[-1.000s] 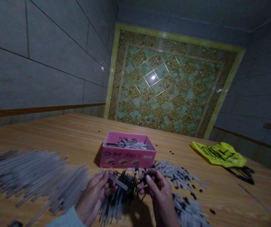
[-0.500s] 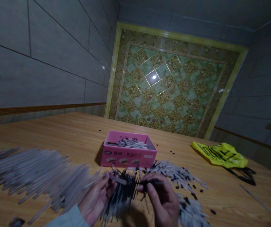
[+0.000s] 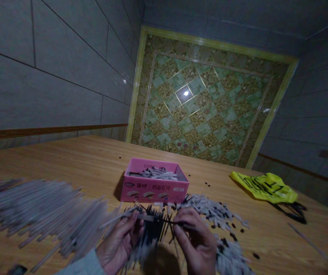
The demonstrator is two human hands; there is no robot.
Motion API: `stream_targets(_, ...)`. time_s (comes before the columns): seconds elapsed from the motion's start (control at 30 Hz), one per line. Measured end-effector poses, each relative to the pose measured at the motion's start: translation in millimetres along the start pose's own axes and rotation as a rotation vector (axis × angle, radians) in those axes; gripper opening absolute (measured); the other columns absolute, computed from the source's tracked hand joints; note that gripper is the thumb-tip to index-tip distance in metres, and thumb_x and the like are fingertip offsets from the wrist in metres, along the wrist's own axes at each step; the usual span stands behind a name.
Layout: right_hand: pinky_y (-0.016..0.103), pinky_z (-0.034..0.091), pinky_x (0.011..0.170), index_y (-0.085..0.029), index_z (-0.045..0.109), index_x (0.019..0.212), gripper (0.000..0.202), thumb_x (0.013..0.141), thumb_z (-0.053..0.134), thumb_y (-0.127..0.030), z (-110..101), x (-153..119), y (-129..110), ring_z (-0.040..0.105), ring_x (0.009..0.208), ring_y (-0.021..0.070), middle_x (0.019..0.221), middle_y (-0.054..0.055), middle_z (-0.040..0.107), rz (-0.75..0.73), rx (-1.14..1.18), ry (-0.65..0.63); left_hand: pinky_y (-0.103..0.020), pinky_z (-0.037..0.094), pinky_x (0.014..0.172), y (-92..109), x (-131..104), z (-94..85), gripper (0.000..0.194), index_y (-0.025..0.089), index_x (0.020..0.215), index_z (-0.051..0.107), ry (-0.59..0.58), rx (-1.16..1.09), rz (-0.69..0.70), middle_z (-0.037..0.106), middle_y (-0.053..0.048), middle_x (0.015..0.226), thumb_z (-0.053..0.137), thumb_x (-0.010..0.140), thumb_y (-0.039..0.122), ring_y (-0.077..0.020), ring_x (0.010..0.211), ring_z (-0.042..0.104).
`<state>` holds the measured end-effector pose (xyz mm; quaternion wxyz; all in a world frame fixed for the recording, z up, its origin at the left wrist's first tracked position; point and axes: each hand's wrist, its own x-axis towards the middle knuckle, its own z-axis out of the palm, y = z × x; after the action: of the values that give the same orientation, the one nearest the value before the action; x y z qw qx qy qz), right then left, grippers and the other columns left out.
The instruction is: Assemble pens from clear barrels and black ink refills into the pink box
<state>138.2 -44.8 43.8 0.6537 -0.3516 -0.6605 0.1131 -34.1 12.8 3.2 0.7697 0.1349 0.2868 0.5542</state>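
Note:
Near the table's front edge, my left hand pinches a pale, translucent tube between thumb and fingers. Opposite it, my right hand is closed on a thin black stick that points left. The stick's tip meets the tube's right end; whether it is inside, I cannot tell. Below and behind both hands lies a heap of black-ended sticks, partly hidden by the fingers. Just beyond stands an open pink box holding white and black pieces.
Many clear tubes spread over the left of the wooden table. Short white pieces with black bits lie right of the box, with another pile nearer. A yellow bag with black straps rests at the right, near a single thin tube.
The tube in my left hand has gone from slanting to nearly level. My left hand has shifted slightly right, and more of the black stick shows between my hands.

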Motion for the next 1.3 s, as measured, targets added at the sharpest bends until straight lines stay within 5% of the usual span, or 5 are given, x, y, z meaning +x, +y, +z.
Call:
stream_targets(0.27, 0.028, 0.046, 0.066, -0.024, 0.067, 0.084, 0.011, 0.076, 0.064, -0.017, 4.2, 5.8, -5.5, 0.058, 0.077, 0.0178, 0.080, 0.003, 0.060, 0.068, -0.063, -0.187, -0.023, 0.057, 0.047, -7.9, -10.1, 5.6, 0.013, 0.012, 0.078, 0.057, -0.054, 0.052, -0.075, 0.069, -0.003, 0.060, 0.060, 0.074, 0.000, -0.0142, 0.050, 0.067)
stream_targets(0.47, 0.024, 0.047, 0.061, -0.019, 0.066, 0.085, 0.011, 0.077, 0.060, -0.024, -29.3, 37.7, 2.7, 0.062, 0.078, 0.0186, 0.083, 0.005, 0.067, 0.304, -0.327, -0.235, -0.020, 0.057, 0.046, 0.5, -11.5, 11.4, 0.022, 0.011, 0.074, 0.060, 0.045, -0.107, -0.005, 0.071, -0.006, 0.059, 0.043, 0.083, -0.001, -0.0130, 0.050, 0.068)
stream_targets(0.7, 0.026, 0.042, 0.059, -0.021, 0.072, 0.072, 0.016, 0.064, 0.061, -0.012, -64.5, 37.7, 28.8, 0.066, 0.073, 0.0236, 0.075, 0.007, 0.073, 0.375, -1.180, -0.779, -0.019, 0.058, 0.048, 1.8, -4.7, 6.7, 0.024, 0.010, 0.072, 0.062, 0.070, -0.103, 0.030, 0.071, -0.007, 0.060, 0.044, 0.083, 0.000, -0.0132, 0.052, 0.068)
stream_targets(0.87, 0.031, 0.043, 0.061, -0.021, 0.074, 0.077, 0.026, 0.055, 0.065, -0.011, -71.6, 28.1, 36.1, 0.067, 0.080, 0.0323, 0.082, 0.012, 0.073, 0.418, -1.264, -0.929, -0.017, 0.057, 0.045, 1.3, -6.5, 8.1, 0.024, 0.008, 0.073, 0.062, 0.028, -0.038, 0.026, 0.070, -0.007, 0.058, 0.042, 0.085, 0.002, -0.0118, 0.048, 0.067)
stream_targets(1.3, 0.030, 0.043, 0.057, -0.022, 0.074, 0.080, 0.027, 0.054, 0.069, -0.019, -68.7, 28.0, 36.2, 0.067, 0.078, 0.0320, 0.080, 0.011, 0.073, 0.440, -1.344, -1.061, -0.018, 0.057, 0.049, 0.0, -3.2, 3.5, 0.020, 0.010, 0.072, 0.062, -0.024, -0.040, 0.005, 0.070, -0.007, 0.060, 0.047, 0.084, 0.005, -0.0119, 0.051, 0.067)
